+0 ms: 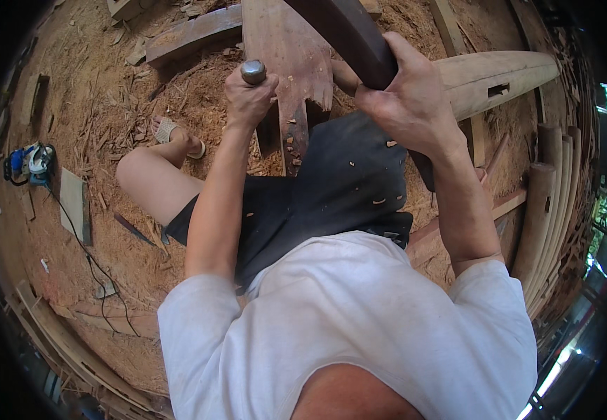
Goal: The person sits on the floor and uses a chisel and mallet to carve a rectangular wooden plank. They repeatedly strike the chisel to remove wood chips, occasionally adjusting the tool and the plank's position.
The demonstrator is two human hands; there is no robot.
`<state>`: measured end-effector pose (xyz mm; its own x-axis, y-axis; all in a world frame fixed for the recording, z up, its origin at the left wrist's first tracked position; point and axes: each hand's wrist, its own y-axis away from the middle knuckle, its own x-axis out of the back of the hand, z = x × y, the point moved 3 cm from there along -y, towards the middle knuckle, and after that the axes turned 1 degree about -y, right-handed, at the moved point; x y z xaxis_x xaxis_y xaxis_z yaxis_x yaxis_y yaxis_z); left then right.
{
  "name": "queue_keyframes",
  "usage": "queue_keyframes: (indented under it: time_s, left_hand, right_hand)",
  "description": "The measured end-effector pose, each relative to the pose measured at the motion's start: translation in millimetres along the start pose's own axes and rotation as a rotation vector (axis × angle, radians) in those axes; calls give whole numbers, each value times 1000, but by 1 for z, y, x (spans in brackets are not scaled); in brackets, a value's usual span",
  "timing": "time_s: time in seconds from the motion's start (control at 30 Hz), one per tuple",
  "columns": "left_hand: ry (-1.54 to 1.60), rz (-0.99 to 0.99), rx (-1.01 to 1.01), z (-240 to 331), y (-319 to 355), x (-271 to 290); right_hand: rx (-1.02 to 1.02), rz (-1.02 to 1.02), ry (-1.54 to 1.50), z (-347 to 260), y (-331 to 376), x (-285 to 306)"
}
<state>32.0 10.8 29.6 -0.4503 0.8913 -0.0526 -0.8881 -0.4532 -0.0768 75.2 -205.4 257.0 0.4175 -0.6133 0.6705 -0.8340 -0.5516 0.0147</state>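
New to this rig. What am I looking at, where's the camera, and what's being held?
No robot: it's a person working bare-handed. The one picture comes from a fisheye camera on their head, looking down, so straight edges bend near the rim. Picture left is their left.

The left hand grips a tool whose rounded metal end shows above the fist. The right hand grips a thick dark bar. Ahead lies a notched timber; to the right, a pale rounded beam. A corded power tool sits left on the chip-strewn floor.
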Motion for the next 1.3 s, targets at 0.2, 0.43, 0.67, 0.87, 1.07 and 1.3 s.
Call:
queue_keyframes:
  time_s: [0.2,0.43,0.67,0.87,1.07,1.3]
  left_hand:
    - [-124,-15,2,-31,10,1]
    - [-264,5,106,-34,15,-6]
    - [-87,-51,-30,-22,23,-2]
    - [-386,25,-19,-15,23,-7]
    - [-180,-43,51,-25,10,14]
    - [-227,-23,51,-24,9,-2]
  right_hand:
    - [4,-72,322,17,1,-29]
    - [-88,-316,265,37,12,-70]
    - [123,-132,281,19,1,-38]
    - [-182,-410,362,41,5,-77]
    - [147,-60,294,22,1,-36]
    - [-7,-235,468,29,7,-54]
